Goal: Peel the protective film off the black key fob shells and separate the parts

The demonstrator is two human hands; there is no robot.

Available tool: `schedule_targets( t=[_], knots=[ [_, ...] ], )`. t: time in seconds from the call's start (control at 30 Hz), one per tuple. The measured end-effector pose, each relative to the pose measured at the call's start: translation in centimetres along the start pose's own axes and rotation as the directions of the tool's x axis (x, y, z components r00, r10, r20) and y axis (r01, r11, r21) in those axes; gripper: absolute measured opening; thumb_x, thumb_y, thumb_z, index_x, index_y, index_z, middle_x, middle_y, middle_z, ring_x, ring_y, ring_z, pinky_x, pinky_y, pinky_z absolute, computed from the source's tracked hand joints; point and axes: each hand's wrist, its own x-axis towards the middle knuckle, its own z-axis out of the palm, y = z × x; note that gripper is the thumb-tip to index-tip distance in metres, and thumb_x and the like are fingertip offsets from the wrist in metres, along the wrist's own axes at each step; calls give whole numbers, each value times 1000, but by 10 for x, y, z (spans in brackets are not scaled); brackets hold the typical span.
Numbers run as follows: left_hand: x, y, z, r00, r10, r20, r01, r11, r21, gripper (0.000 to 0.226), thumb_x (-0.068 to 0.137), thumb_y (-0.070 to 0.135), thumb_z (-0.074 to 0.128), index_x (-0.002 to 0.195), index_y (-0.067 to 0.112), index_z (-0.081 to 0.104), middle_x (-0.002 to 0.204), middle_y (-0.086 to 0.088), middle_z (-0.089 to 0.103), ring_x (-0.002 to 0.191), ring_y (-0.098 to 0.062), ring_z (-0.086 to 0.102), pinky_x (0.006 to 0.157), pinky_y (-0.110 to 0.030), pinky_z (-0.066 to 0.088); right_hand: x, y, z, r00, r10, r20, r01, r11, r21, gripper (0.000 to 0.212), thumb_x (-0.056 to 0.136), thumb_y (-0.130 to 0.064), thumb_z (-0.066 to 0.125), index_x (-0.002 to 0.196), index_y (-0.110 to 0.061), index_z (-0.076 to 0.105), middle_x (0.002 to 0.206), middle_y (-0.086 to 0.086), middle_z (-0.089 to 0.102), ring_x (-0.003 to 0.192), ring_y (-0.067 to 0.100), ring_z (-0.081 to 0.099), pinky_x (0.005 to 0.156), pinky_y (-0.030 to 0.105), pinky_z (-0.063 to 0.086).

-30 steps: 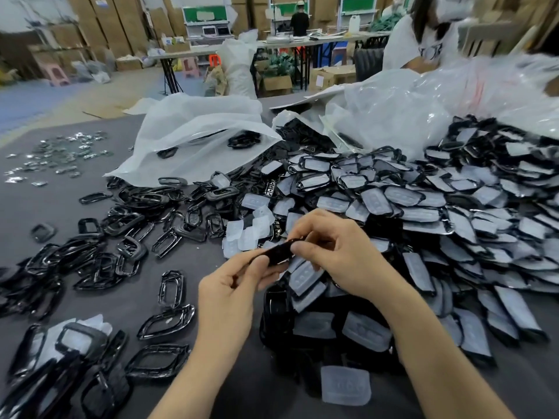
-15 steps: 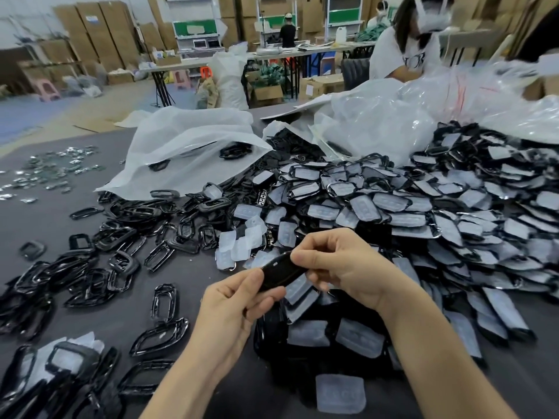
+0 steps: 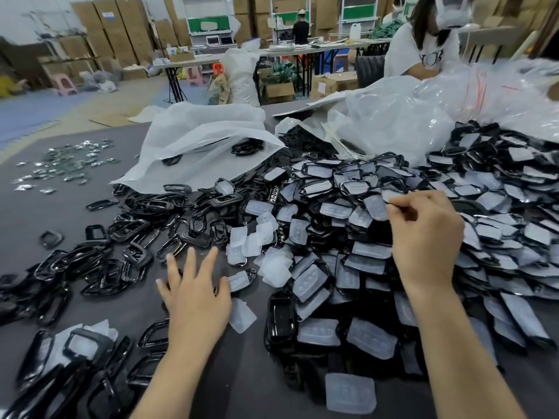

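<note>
A big heap of black key fob shells with whitish protective film covers the right half of the grey table. Bare black frames lie scattered on the left, and loose translucent pads sit between the two. My left hand hovers flat over the table with spread fingers and holds nothing. My right hand reaches into the heap, its thumb and forefinger pinching the edge of a film-covered shell.
White plastic bags and a clear bag lie at the table's far side. Small shiny metal parts are spread at the far left. A person sits across the table. More black frames crowd the near left corner.
The black shell held between both hands is gone from them. My left hand dropped left and opened over the table. My right hand moved up and right into the heap.
</note>
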Motion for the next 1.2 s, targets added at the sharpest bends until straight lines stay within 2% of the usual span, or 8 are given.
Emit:
schedule_targets(
  t=[0.07, 0.2, 0.4, 0.53, 0.7, 0.87, 1.03, 1.2],
  knots=[
    [0, -3, 3, 998, -3, 62, -3, 995, 98, 46, 99, 31, 45, 145, 27, 41, 156, -4, 31, 147, -27, 17, 118, -45, 15, 3, 7, 1, 996, 61, 58, -56, 995, -87, 11, 86, -3, 66, 94, -1, 73, 96, 17, 65, 93, 35, 59, 81, 38, 48],
    [-1, -3, 0, 994, 109, -26, -111, 990, -88, 22, 95, 16, 56, 112, 19, 70, 125, 2, 63, 118, -22, 50, 95, -29, 36, 1, 4, 4, 993, 84, 85, -68, 983, -173, 20, 85, -1, 58, 96, -6, 74, 101, 17, 68, 104, 39, 52, 88, 50, 45],
    [-4, -2, -7, 992, -90, -90, 95, 994, 50, 31, 95, 38, 49, 124, 33, 60, 128, 11, 57, 124, -20, 40, 96, -42, 30, -6, -9, 7, 998, 61, 3, -61, 993, -104, 16, 86, -8, 60, 94, -10, 73, 101, 11, 69, 108, 36, 51, 92, 49, 36],
    [-8, 0, -2, 995, -73, -73, 79, 993, 89, 40, 95, 50, 45, 128, 30, 56, 125, 8, 50, 110, -21, 49, 76, -34, 42, -20, -25, 13, 998, -62, -27, 62, 998, 6, 17, 85, -8, 57, 91, -11, 72, 95, 7, 69, 100, 34, 57, 93, 47, 35],
    [-9, 9, -9, 973, -14, -230, -73, 928, -366, 51, 89, 57, 44, 118, 22, 66, 99, 12, 61, 83, 2, 56, 70, -15, 38, -58, -57, 23, 944, -279, 175, 227, 937, 267, 16, 82, -6, 62, 94, -9, 71, 90, 1, 68, 92, 23, 60, 91, 40, 38],
    [-19, 27, -13, 973, 51, -226, -208, 619, -757, 34, 93, 41, 46, 115, 25, 65, 96, 6, 66, 83, 1, 58, 76, -12, 43, -92, -80, 25, 751, -438, 495, 125, 829, 545, 33, 85, -20, 65, 118, -16, 62, 93, -6, 62, 91, 8, 59, 85, 15, 43],
    [-20, 29, -9, 976, 4, -218, -181, 572, -800, 40, 97, 1, 51, 113, 35, 65, 81, 25, 59, 79, 5, 54, 75, -8, 42, -81, -75, 24, 607, -376, 701, 91, 908, 409, 7, 85, -20, 67, 91, -20, 63, 74, -9, 59, 75, 4, 53, 70, 18, 43],
    [-11, 21, -7, 967, -155, -204, -111, 463, -879, 42, 94, -1, 54, 102, 38, 67, 69, 18, 56, 67, 2, 52, 67, -11, 43, -60, -69, 5, 163, -303, 939, 146, 949, 280, 29, 66, -45, 81, 70, -23, 62, 55, -14, 55, 53, 0, 51, 51, 15, 37]
  ],
)
